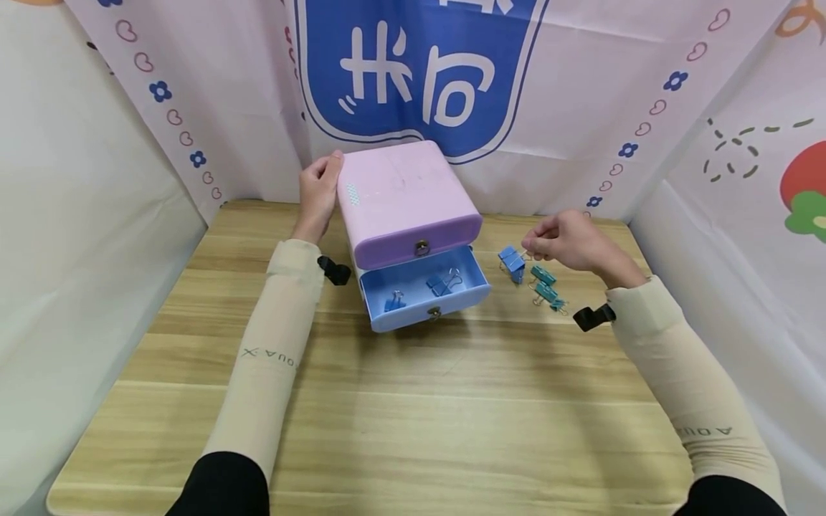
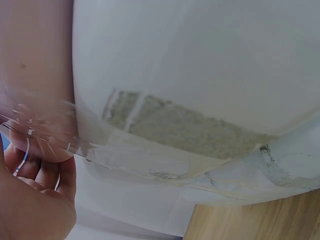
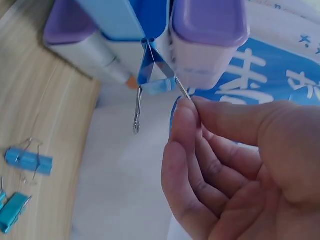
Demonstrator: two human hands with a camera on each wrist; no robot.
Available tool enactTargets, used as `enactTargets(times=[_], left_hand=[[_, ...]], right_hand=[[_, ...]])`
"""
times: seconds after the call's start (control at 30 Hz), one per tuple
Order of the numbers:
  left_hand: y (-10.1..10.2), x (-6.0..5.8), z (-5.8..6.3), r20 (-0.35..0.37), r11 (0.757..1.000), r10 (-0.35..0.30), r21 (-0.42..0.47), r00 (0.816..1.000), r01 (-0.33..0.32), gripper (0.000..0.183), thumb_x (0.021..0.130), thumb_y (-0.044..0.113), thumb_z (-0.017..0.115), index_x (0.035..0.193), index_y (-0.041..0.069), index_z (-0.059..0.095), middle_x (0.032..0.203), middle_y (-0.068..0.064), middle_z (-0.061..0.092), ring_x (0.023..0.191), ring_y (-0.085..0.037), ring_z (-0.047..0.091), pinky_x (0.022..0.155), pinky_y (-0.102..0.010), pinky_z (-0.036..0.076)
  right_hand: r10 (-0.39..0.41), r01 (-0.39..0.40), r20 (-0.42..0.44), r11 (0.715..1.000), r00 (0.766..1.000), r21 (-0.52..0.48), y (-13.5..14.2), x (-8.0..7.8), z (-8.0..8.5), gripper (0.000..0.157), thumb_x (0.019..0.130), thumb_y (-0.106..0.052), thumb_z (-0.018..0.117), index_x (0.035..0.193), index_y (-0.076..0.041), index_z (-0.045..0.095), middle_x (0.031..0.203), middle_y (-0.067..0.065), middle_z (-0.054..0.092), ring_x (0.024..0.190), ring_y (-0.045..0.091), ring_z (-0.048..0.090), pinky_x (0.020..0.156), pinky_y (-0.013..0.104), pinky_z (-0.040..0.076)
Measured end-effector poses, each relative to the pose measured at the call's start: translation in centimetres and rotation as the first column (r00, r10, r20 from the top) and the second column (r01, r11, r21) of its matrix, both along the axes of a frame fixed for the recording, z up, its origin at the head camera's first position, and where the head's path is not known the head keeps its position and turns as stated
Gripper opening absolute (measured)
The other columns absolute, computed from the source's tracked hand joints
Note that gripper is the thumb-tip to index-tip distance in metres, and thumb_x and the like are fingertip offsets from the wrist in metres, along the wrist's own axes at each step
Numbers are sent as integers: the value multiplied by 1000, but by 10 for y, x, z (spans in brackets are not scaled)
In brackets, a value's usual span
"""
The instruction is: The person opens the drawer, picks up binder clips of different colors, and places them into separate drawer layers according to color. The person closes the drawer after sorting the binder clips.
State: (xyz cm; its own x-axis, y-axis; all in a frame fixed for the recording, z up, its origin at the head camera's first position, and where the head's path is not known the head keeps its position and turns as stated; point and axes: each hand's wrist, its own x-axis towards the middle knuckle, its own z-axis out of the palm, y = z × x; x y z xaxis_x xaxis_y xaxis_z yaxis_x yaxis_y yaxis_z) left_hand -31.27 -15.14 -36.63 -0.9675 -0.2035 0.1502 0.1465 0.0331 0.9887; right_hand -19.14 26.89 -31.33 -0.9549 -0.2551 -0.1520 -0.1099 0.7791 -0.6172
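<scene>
My right hand (image 1: 568, 240) pinches one wire handle of a blue binder clip (image 3: 162, 67) and holds it above the table. Under it, another blue binder clip (image 3: 29, 161) lies on the wood; in the head view the two overlap. Several smaller teal binder clips (image 1: 545, 291) lie just in front of them. A small drawer box (image 1: 403, 193) with a pink top has its blue lower drawer (image 1: 426, 315) pulled out, with blue binder clips (image 1: 441, 285) inside. At the box's back left corner, my left hand (image 1: 318, 197) grips the edge; some fingers are hidden in the head view.
The purple upper drawer (image 1: 419, 242), with a metal knob, is closed. A wooden table (image 1: 452, 423) carries everything. Behind the box hangs a printed cloth (image 1: 548, 143), and white cloth walls (image 1: 742, 236) stand at both sides.
</scene>
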Motion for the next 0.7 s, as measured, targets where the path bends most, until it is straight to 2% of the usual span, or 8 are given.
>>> enactTargets(times=[0.23, 0.5, 0.7], left_hand=[[0, 0, 0, -12, 1000, -2, -6, 1000, 2, 39, 105, 50, 61, 110, 13, 75, 96, 5, 64, 89, -10, 57, 76, -24, 46], [1, 1, 0, -44, 1000, 1, -9, 999, -2, 37, 106, 48, 61, 106, 14, 74, 93, 5, 63, 86, -9, 57, 73, -23, 46], [0, 1, 0, -46, 1000, 2, -5, 999, -2, 36, 106, 47, 62, 105, 13, 74, 92, 6, 63, 86, -9, 57, 73, -22, 46]], right_hand=[[-42, 42, 8, 999, 999, -15, -15, 11, 9, 23, 107, -23, 65, 112, -4, 78, 103, 13, 78, 88, 21, 73, 78, 31, 62], [-41, 41, 6, 999, 999, -35, -35, 19, 16, 24, 106, -25, 66, 112, -6, 78, 104, 14, 78, 89, 21, 72, 78, 31, 60], [-36, 36, 3, 995, 999, -98, -53, 23, 19, 22, 105, -22, 68, 110, -4, 79, 106, 15, 79, 85, 18, 74, 76, 28, 61]])
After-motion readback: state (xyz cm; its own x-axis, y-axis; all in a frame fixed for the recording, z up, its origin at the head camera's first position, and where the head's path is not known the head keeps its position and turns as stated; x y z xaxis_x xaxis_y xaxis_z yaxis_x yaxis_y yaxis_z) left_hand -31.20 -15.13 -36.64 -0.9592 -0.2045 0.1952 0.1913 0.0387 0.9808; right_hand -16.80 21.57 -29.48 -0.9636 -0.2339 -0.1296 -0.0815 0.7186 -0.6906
